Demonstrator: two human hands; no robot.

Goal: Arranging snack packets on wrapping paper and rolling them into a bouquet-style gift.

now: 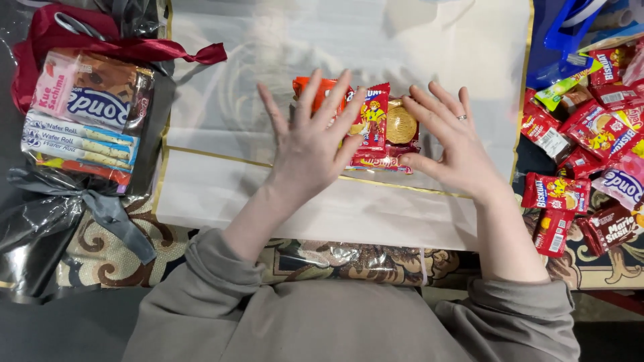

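Note:
A small pile of red and orange snack packets, one showing a round golden biscuit, lies on a clear plastic sheet with gold edging. My left hand hovers over the left part of the pile, fingers spread, holding nothing. My right hand, with a ring on one finger, is spread at the pile's right side, thumb near the lowest packet. Whether either palm touches the packets is unclear.
A finished bundle of wafer rolls and snacks wrapped in clear plastic with a dark red ribbon sits at left. Several loose red snack packets lie scattered at right on a patterned carpet. Blue packaging is at top right.

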